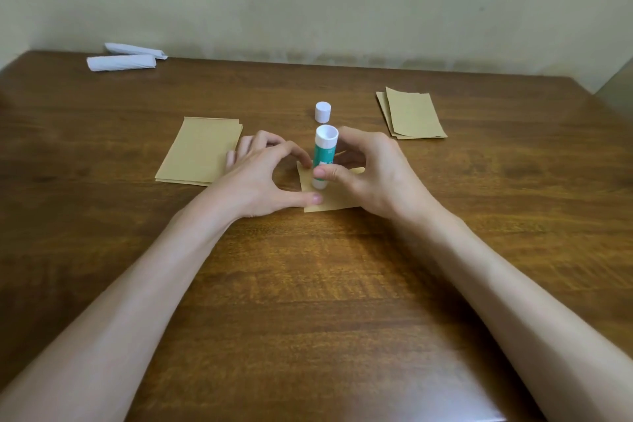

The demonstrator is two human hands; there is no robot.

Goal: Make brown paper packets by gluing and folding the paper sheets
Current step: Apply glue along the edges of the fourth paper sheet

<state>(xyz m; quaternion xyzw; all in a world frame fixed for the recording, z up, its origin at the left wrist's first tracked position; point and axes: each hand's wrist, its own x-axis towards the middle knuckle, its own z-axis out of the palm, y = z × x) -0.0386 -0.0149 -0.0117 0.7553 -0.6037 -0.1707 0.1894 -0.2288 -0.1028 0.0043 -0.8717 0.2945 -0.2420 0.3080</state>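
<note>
Head view: right hand grips glue stick on sheet, left hand fingertips pinning it; gluing underway, fold likely next.

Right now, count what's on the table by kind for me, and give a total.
brown paper piles: 2
loose brown sheet: 1
glue stick: 1
cap: 1
white paper bundles: 2
Total: 7
</note>
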